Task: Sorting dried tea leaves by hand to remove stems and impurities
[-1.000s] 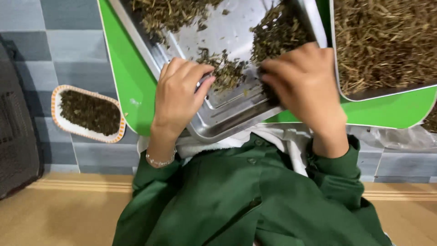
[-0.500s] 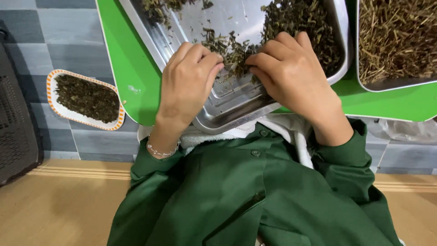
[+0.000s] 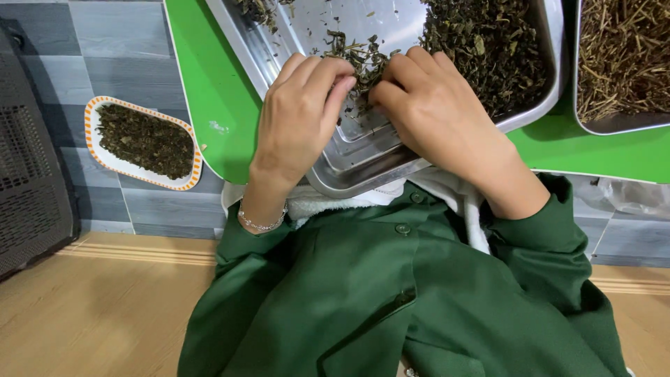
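Left hand (image 3: 300, 119) and right hand (image 3: 436, 115): fingertips pinched narrow on dried leaves (image 3: 356, 59) | steel tray (image 3: 363, 164) near edge | leaves judged light, brittle; pinch small tufts gently.

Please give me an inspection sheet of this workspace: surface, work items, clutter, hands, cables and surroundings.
Surface: green tabletop above a grey tiled floor.
Work items: steel tray at the table edge, holding dried leaves heaped on its right side and a small clump between the fingers.
Clutter: second tray of straw-coloured stems at right; small orange-rimmed dish of dark leaves on the floor.
Hands: left hand and right hand both pinch at the small clump; a bracelet is on the left wrist.
Cables: nothing seen.
Surroundings: dark mesh object at left; wooden boards below.
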